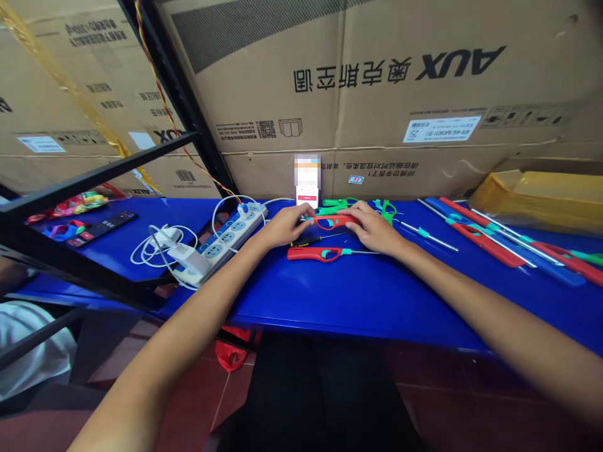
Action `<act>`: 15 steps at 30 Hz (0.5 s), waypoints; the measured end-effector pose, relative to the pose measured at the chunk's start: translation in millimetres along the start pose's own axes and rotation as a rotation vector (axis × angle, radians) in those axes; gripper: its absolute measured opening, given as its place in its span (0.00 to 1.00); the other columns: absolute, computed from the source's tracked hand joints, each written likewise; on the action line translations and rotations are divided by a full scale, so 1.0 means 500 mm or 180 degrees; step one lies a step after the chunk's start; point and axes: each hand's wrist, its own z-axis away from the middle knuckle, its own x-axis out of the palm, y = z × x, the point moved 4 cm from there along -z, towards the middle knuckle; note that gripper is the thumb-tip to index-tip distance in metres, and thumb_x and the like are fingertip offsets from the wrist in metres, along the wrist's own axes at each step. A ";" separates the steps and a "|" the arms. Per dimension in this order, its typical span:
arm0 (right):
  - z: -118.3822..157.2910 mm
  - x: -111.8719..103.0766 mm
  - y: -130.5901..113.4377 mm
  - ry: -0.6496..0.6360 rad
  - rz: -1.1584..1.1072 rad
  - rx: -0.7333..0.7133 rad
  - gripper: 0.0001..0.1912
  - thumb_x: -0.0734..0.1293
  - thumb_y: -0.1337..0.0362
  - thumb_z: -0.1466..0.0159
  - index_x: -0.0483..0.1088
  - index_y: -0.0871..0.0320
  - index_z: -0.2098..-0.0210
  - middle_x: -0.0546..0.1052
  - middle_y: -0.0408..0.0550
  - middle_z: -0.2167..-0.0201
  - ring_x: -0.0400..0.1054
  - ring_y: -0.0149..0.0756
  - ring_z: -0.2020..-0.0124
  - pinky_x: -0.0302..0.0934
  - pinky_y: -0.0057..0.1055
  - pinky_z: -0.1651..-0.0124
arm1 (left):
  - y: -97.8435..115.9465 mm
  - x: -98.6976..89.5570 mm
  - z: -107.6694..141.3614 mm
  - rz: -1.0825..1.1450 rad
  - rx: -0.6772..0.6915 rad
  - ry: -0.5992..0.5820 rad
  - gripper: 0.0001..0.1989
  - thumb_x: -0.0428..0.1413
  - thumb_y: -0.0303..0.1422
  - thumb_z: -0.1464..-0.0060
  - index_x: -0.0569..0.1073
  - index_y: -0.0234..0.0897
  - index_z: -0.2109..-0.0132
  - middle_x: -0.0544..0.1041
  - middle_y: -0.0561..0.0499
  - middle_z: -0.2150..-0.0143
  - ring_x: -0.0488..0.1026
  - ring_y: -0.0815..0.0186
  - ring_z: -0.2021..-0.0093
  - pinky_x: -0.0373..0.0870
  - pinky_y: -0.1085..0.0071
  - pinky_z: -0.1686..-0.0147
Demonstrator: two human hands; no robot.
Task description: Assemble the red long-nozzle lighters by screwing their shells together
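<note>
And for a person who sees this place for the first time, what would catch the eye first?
Probably the bright blue table, with a red lighter-like tool held between both hands above it. Behind, a large cardboard box with upside-down AUX lettering fills much of the view. A lit phone stands before that box, just beyond the hands.

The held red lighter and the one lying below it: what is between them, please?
In the head view, a screwdriver and a tiny sliver lie between.

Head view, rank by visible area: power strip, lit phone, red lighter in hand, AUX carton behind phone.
1. AUX carton
2. Power strip
3. Lit phone
4. Red lighter, partly covered
</note>
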 end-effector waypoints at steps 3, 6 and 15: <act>0.000 0.003 -0.006 0.0004 -0.0020 -0.0039 0.20 0.64 0.62 0.22 0.77 0.45 0.34 0.80 0.54 0.43 0.76 0.57 0.41 0.71 0.62 0.34 | 0.000 0.003 0.001 -0.0037 -0.0018 -0.0085 0.11 0.57 0.38 0.28 0.79 0.39 0.46 0.87 0.44 0.52 0.82 0.57 0.54 0.74 0.62 0.51; 0.001 0.006 -0.014 0.0034 -0.0025 -0.0130 0.19 0.64 0.63 0.22 0.76 0.45 0.34 0.81 0.53 0.41 0.76 0.56 0.39 0.71 0.61 0.33 | -0.002 0.000 0.001 -0.0034 -0.0071 -0.0006 0.12 0.58 0.39 0.29 0.81 0.39 0.48 0.87 0.45 0.53 0.83 0.56 0.55 0.74 0.62 0.52; 0.004 -0.001 -0.011 0.0155 -0.0041 -0.0117 0.19 0.64 0.65 0.23 0.76 0.46 0.37 0.82 0.53 0.41 0.76 0.57 0.38 0.70 0.62 0.33 | 0.008 0.000 -0.001 -0.0165 -0.0227 0.0208 0.14 0.57 0.37 0.31 0.83 0.40 0.46 0.89 0.44 0.51 0.84 0.54 0.54 0.75 0.60 0.52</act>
